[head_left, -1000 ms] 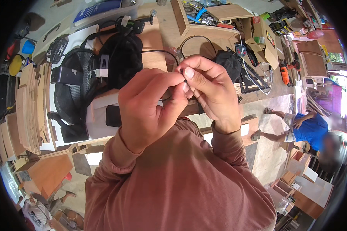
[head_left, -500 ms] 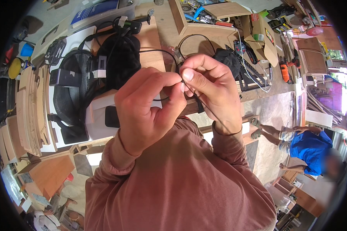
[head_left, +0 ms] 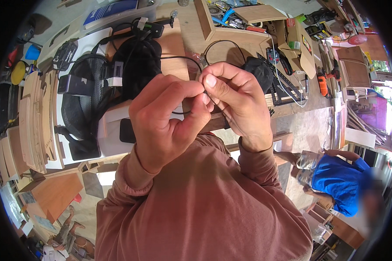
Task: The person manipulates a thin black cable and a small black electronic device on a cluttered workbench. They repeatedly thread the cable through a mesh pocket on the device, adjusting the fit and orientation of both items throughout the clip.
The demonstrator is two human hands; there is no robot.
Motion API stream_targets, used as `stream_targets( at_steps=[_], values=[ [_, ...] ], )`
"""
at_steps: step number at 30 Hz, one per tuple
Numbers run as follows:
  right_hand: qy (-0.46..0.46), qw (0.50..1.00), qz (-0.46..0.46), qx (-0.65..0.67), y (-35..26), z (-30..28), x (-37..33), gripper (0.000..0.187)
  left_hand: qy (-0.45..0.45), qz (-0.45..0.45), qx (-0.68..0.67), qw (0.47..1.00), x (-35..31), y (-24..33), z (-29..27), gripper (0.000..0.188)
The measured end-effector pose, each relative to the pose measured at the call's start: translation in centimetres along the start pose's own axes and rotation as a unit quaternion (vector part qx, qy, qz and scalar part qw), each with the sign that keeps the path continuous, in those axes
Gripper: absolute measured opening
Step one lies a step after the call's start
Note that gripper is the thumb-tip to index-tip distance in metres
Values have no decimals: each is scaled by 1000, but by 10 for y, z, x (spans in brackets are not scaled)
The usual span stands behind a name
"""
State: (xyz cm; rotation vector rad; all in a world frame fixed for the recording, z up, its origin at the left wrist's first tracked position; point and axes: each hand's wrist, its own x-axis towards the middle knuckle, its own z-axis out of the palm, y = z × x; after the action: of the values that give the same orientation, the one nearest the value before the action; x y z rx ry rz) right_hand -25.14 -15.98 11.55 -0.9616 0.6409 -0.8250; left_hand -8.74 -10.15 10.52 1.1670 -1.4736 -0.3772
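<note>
A thin black cable (head_left: 178, 57) runs from the dark gear on the bench to my fingertips. My left hand (head_left: 167, 113) pinches it between thumb and forefinger. Close against that, my right hand (head_left: 239, 100) grips the cable too, its thumb pressed on the curled forefinger. The spot where the fingertips meet hides the pinched part. Behind the hands, a cable loop arches over the bench toward a black cloth pouch (head_left: 258, 73). To the left lie a black padded bundle (head_left: 137, 65) and a black mesh strap harness (head_left: 80, 102) with a small dark box (head_left: 75, 85) on it.
Beyond the hands stand a wooden tray (head_left: 208, 26) of tools and an open cardboard box (head_left: 301, 43). An orange-and-black drill (head_left: 322, 82) lies at the right bench edge. Stacked wooden boards (head_left: 35, 122) fill the left. A person in a blue shirt (head_left: 337, 182) is at the right.
Both hands keep their pinch on the cable, almost in the same place. The person in blue at the right has moved nearer and lower in the view.
</note>
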Motion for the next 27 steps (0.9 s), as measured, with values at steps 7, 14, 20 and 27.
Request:
stream_targets(
  at_steps=[7, 14, 20, 27],
  values=[
    [3, 1000, 18, 13, -2, 0, 0, 19, -7, 1, -2, 1000, 0, -2, 1, 10],
    [17, 1000, 8, 4, 1, 2, 1, 18, -13, -17, -20, 1000, -1, -4, 2, 8],
    [53, 961, -176, -208, 3, -1, -13, 13, 2, -95, -78, 992, -2, 5, 4, 3],
    [120, 861, -300, -394, -1, 3, -15, 8, -22, -67, -1, 998, 2, 10, 2, 7]
  ],
)
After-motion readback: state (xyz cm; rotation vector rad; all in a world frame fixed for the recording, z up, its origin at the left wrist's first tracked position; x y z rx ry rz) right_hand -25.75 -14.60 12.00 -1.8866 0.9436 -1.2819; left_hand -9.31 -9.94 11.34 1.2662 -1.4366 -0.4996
